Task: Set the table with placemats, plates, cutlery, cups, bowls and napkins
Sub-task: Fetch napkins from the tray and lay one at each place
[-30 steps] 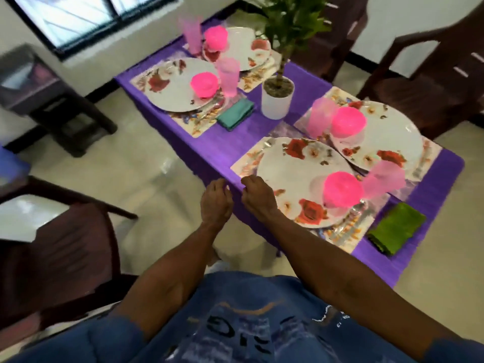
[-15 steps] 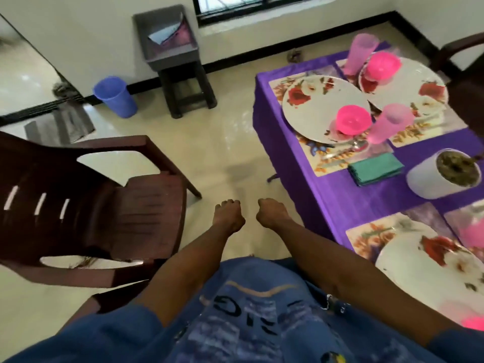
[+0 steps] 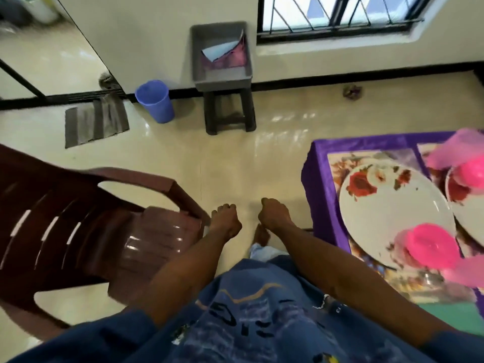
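Both my left hand (image 3: 225, 218) and my right hand (image 3: 273, 214) are curled into fists and hold nothing. They hang side by side over the floor, left of the table's purple cloth (image 3: 318, 179). A floral placemat (image 3: 337, 163) on the table carries a white flowered plate (image 3: 392, 205) with a pink bowl (image 3: 429, 244) on its near rim. A blurred pink cup (image 3: 468, 273) stands beside that bowl. Near the bottom right lies a teal napkin (image 3: 450, 313). At the right edge, a second plate (image 3: 461, 213) holds another pink bowl (image 3: 471, 171).
A brown plastic chair (image 3: 78, 226) stands close on my left. By the far wall, a grey bin (image 3: 222, 74) sits on a dark stool (image 3: 230, 113). A blue bucket (image 3: 155, 100) and a grey floor mat (image 3: 95, 121) lie left of the stool. Bare floor separates chair and table.
My view has swung left, away from the table and toward the chair and wall. My hands have left the table edge and now hang over the floor, still fisted.
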Demonstrator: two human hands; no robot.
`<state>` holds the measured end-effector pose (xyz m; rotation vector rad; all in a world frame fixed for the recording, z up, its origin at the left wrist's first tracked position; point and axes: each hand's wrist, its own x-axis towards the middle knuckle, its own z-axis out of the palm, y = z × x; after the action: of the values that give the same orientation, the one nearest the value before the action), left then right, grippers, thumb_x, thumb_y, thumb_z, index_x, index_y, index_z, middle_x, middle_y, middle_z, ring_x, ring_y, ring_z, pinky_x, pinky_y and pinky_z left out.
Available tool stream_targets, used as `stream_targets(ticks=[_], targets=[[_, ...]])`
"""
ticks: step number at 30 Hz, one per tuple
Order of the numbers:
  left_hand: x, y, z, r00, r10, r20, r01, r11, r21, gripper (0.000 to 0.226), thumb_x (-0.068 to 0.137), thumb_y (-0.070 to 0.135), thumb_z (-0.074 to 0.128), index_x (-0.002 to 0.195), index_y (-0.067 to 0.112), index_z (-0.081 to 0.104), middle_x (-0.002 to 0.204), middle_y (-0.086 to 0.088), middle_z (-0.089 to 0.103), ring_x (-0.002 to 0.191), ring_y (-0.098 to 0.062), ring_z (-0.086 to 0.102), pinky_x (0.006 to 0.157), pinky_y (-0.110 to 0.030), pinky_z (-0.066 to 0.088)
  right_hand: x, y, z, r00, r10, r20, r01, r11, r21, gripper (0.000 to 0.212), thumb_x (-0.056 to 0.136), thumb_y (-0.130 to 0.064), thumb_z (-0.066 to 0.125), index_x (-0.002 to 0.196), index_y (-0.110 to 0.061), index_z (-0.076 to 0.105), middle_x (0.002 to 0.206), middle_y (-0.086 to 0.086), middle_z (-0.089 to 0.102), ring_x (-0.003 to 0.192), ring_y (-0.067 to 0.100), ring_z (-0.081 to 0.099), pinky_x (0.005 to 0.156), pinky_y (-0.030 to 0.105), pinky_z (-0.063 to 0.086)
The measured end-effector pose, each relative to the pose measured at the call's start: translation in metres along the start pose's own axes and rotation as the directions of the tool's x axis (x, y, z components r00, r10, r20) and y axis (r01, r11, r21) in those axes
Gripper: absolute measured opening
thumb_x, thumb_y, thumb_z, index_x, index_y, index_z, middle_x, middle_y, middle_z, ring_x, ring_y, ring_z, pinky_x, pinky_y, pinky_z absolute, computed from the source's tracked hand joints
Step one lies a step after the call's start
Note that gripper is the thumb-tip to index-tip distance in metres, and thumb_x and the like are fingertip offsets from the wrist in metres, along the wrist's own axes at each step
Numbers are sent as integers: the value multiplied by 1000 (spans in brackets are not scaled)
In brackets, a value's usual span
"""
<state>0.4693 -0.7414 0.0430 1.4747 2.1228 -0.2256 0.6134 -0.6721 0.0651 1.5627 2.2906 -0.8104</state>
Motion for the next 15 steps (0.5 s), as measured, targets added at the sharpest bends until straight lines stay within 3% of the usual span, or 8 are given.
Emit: stream_targets(ticks=[8, 12, 15], targets=[[146, 9, -120, 994, -84, -67, 70, 979, -192, 44, 90, 19, 50, 132, 6, 47, 129, -15, 53, 120, -34, 49, 99, -41, 36, 155, -29, -107, 996, -76, -45, 76, 997, -4, 32, 90, -12, 47, 122, -6, 52, 122, 15, 58, 112, 35, 57, 91, 38, 44], [214, -6, -157, 988, -127, -89, 106, 973, -203, 35, 89, 17, 51, 122, 7, 51, 122, -13, 57, 113, -33, 53, 95, -39, 37, 230, -45, -138, 995, -89, -34, 88, 996, -15, 25, 87, -9, 49, 110, -5, 54, 113, 16, 61, 106, 36, 59, 84, 37, 45], [272, -28, -181, 983, -159, -87, 139, 969, -205, 31, 90, 19, 52, 119, 8, 52, 120, -13, 59, 113, -32, 54, 94, -38, 37, 294, -56, -161, 996, -87, -31, 86, 996, -30, 27, 88, -10, 48, 114, -6, 55, 115, 15, 61, 106, 34, 60, 86, 37, 47]])
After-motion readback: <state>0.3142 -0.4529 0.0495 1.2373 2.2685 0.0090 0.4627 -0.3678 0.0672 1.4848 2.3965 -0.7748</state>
